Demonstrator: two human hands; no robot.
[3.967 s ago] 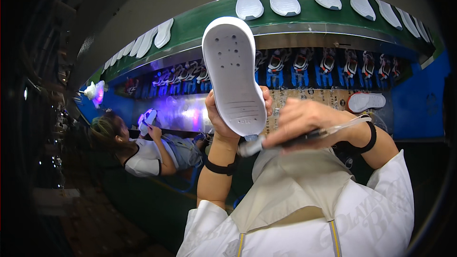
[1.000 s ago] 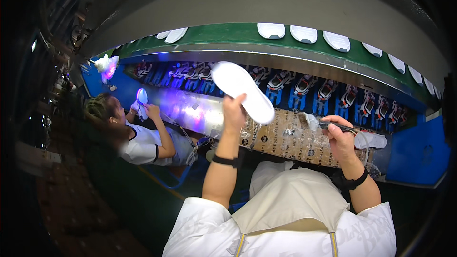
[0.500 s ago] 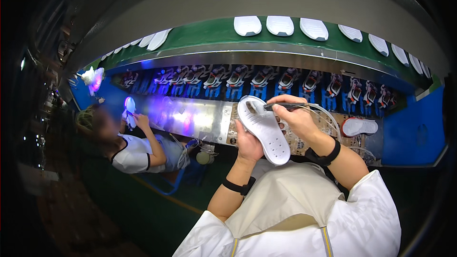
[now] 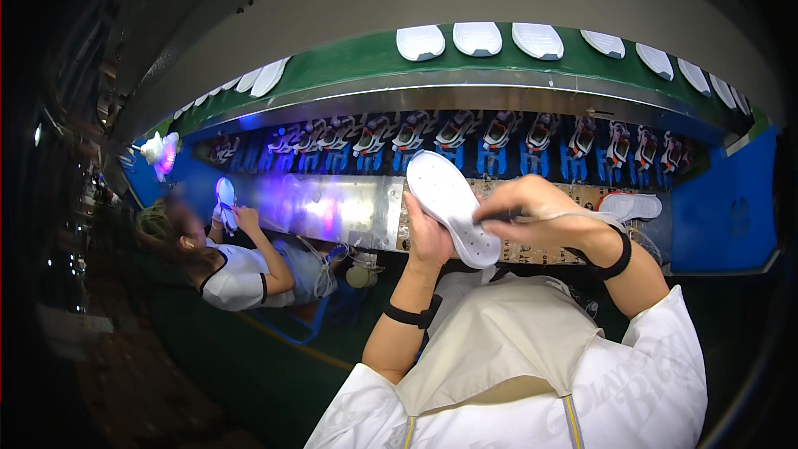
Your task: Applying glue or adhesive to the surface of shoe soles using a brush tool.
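Note:
A white shoe sole [image 4: 445, 191] rests in my left hand [image 4: 429, 233], tilted with its broad end up and away from me. My fingers wrap its left edge and underside, partly hidden by it. Small holes dot its face. Just right of its lower half is my right hand [image 4: 536, 208], blurred by motion, closed round a dark pen-like tool [image 4: 507, 217]. The tool's tip is by the sole's right edge; I cannot tell whether it touches. A pale tube [image 4: 573, 214] runs along the back of this hand.
A second sole with a red edge [image 4: 630, 205] lies on the bench [image 4: 366, 199] at right. Behind, shoe uppers [image 4: 500, 131] stand in a row on blue holders. Above, white soles [image 4: 538, 40] line a green belt [image 4: 349, 58]. To the left, a co-worker [image 4: 245, 274] holds another sole [image 4: 225, 198].
The sole has been turned: small holes now show at its far end, where a grey oval was. My right hand has moved from the far end down toward the near half, with the tool still held.

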